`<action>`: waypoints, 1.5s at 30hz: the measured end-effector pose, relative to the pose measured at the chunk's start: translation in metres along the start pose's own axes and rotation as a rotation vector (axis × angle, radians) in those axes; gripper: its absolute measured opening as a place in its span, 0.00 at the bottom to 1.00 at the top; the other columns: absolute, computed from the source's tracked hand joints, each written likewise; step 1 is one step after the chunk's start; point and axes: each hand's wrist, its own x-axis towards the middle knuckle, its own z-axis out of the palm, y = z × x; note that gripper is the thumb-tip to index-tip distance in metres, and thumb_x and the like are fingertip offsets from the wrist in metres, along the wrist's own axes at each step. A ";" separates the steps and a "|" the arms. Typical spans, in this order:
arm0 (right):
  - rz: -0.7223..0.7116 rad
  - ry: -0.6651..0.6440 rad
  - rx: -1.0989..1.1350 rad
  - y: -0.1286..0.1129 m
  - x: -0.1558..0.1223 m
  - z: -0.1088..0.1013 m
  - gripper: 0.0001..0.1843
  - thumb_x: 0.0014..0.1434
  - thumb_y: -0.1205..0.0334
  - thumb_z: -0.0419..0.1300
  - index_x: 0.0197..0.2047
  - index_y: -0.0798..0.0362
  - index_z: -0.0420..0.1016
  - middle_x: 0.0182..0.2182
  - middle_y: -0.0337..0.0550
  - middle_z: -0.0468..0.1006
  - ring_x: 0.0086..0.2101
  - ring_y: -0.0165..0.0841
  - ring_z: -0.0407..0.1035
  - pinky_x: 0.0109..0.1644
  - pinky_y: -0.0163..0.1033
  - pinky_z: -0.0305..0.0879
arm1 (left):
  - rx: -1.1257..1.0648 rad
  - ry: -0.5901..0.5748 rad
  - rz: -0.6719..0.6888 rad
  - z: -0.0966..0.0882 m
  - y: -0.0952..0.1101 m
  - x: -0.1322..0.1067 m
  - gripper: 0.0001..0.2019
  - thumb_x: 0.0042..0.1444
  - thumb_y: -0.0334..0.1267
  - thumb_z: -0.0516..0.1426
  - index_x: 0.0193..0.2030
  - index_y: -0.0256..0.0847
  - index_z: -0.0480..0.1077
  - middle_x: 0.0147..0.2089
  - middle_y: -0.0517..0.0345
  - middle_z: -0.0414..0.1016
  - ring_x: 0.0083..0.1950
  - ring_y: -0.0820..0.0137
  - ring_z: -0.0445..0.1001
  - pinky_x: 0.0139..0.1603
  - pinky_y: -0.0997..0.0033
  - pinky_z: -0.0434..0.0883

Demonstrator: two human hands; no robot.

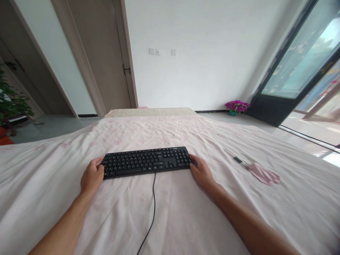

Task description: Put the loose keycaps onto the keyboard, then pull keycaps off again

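Observation:
A black wired keyboard lies flat on a pale pink floral bedsheet. My left hand grips its left end, fingers curled round the edge. My right hand holds its right end, fingers wrapped at the edge. The keyboard's black cable runs from its near edge toward me across the sheet.
To the right on the sheet lies a small duster with a pink cloth head and a thin handle. Beyond the bed are a brown door, a white wall, a pot of purple flowers on the floor and a glass door at right.

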 end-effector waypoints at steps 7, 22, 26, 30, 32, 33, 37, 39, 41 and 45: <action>-0.010 -0.001 -0.018 0.002 0.000 0.001 0.26 0.55 0.66 0.52 0.57 0.52 0.67 0.48 0.45 0.76 0.49 0.40 0.67 0.56 0.46 0.60 | 0.024 -0.001 0.004 0.001 0.003 0.001 0.23 0.56 0.52 0.51 0.55 0.45 0.66 0.53 0.51 0.75 0.51 0.54 0.73 0.50 0.55 0.69; -0.007 -0.014 -0.053 0.000 0.000 0.000 0.25 0.56 0.65 0.51 0.58 0.54 0.67 0.48 0.47 0.75 0.49 0.40 0.67 0.56 0.45 0.60 | 0.003 -0.012 0.006 0.001 -0.003 0.007 0.19 0.56 0.42 0.51 0.54 0.48 0.67 0.51 0.55 0.77 0.48 0.58 0.75 0.47 0.58 0.70; -0.009 -0.014 -0.059 -0.001 -0.001 0.000 0.25 0.57 0.65 0.50 0.58 0.54 0.67 0.48 0.47 0.75 0.50 0.40 0.66 0.56 0.45 0.59 | 0.006 -0.003 0.013 0.003 -0.007 0.009 0.18 0.57 0.40 0.51 0.53 0.49 0.68 0.51 0.56 0.77 0.48 0.58 0.75 0.47 0.59 0.70; -0.021 -0.016 -0.050 0.000 -0.001 0.000 0.25 0.56 0.65 0.50 0.57 0.53 0.67 0.49 0.46 0.75 0.49 0.40 0.67 0.56 0.45 0.59 | -0.001 0.010 0.014 0.003 -0.007 0.008 0.17 0.57 0.38 0.50 0.52 0.49 0.69 0.51 0.57 0.76 0.48 0.60 0.75 0.47 0.61 0.70; -0.022 -0.020 -0.052 0.001 0.000 0.000 0.24 0.57 0.64 0.50 0.57 0.53 0.67 0.48 0.46 0.75 0.49 0.40 0.67 0.56 0.46 0.59 | -0.006 0.019 0.016 0.003 -0.007 0.007 0.17 0.57 0.38 0.49 0.52 0.49 0.70 0.51 0.57 0.76 0.48 0.61 0.75 0.47 0.62 0.70; -0.022 -0.021 -0.053 0.001 0.000 0.000 0.24 0.57 0.64 0.50 0.57 0.54 0.67 0.48 0.46 0.75 0.49 0.40 0.67 0.56 0.46 0.59 | -0.009 0.022 0.012 0.004 -0.007 0.007 0.17 0.57 0.38 0.49 0.52 0.48 0.70 0.51 0.57 0.77 0.48 0.61 0.75 0.47 0.63 0.69; -0.024 -0.035 -0.061 0.000 0.001 0.000 0.25 0.58 0.63 0.50 0.58 0.56 0.66 0.50 0.48 0.75 0.49 0.40 0.67 0.56 0.46 0.59 | -0.028 0.030 -0.010 0.003 -0.004 0.005 0.16 0.57 0.40 0.50 0.52 0.47 0.69 0.50 0.56 0.77 0.48 0.62 0.75 0.48 0.64 0.69; -0.025 -0.048 -0.074 0.000 0.002 -0.001 0.25 0.58 0.62 0.50 0.58 0.56 0.66 0.49 0.48 0.75 0.49 0.41 0.67 0.57 0.46 0.59 | -0.040 0.030 -0.026 0.001 -0.001 0.005 0.16 0.58 0.43 0.51 0.51 0.47 0.69 0.50 0.56 0.77 0.49 0.62 0.75 0.48 0.64 0.69; -0.030 -0.059 -0.088 0.001 0.002 -0.001 0.25 0.58 0.62 0.49 0.58 0.54 0.66 0.48 0.47 0.75 0.49 0.41 0.67 0.57 0.46 0.59 | -0.055 0.016 -0.040 0.000 0.001 0.004 0.16 0.57 0.46 0.52 0.51 0.47 0.69 0.49 0.55 0.77 0.48 0.61 0.75 0.48 0.64 0.68; -0.035 -0.057 -0.088 0.008 0.004 0.001 0.25 0.59 0.59 0.50 0.59 0.52 0.66 0.50 0.47 0.75 0.50 0.41 0.67 0.57 0.46 0.59 | -0.084 0.006 -0.013 -0.003 0.002 0.004 0.16 0.57 0.44 0.52 0.51 0.47 0.69 0.49 0.56 0.77 0.49 0.63 0.75 0.49 0.65 0.68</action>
